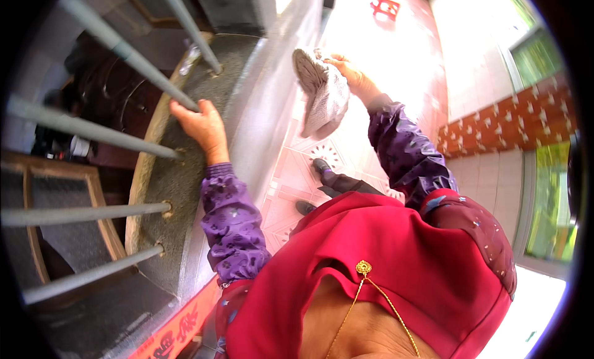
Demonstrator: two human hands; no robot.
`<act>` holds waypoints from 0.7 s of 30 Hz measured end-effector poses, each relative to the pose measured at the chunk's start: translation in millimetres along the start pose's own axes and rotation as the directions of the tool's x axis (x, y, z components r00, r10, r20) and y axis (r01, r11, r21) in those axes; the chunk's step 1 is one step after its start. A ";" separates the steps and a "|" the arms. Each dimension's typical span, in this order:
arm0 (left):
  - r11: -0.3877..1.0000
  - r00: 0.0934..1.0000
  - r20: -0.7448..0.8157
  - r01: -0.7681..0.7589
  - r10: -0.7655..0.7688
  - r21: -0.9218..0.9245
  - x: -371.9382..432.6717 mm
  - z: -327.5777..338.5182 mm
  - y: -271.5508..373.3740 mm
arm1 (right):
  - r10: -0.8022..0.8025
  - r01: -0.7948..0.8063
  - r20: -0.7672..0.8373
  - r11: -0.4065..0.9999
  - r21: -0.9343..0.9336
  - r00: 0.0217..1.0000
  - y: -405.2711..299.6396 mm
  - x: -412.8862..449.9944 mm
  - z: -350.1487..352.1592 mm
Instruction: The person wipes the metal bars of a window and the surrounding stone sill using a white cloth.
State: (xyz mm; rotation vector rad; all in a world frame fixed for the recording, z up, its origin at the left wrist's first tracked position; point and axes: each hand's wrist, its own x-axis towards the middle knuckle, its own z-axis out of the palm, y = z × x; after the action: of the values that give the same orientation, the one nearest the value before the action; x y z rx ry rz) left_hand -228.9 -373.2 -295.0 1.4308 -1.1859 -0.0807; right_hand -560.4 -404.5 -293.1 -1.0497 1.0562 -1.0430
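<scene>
My left hand (pixel 202 128) rests over a concrete window sill (pixel 169 185). Its thumb and fingers close around the foot of a grey metal window bar (pixel 155 76). My right hand (pixel 353 78) holds a bunched, light grey-beige cloth (pixel 327 96) by its upper edge. The cloth hangs over the pink tiled floor, away from the sill. Both forearms wear purple patterned sleeve covers, the left sleeve cover (pixel 234 219) lying along the wall's edge.
More upright bars, such as a lower bar (pixel 93 215), stand in the sill. Behind them is a wooden window frame (pixel 104 215). A red banner with writing (pixel 178 329) hangs below the sill. A red plastic stool (pixel 385 7) stands far off on the tiled floor (pixel 292 166).
</scene>
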 end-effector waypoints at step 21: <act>0.958 0.990 -0.070 -0.104 0.126 0.266 -11.4 -4.2 13.1 | -0.265 0.155 -0.156 0.852 -0.501 0.952 73.9 -102.8 -28.7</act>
State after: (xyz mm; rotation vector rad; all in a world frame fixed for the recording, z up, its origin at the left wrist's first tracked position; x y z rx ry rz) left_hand -239.2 -359.5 -290.2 1.5739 -1.2395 0.2248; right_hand -595.6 -295.6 -354.4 -1.5087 1.4559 -1.1172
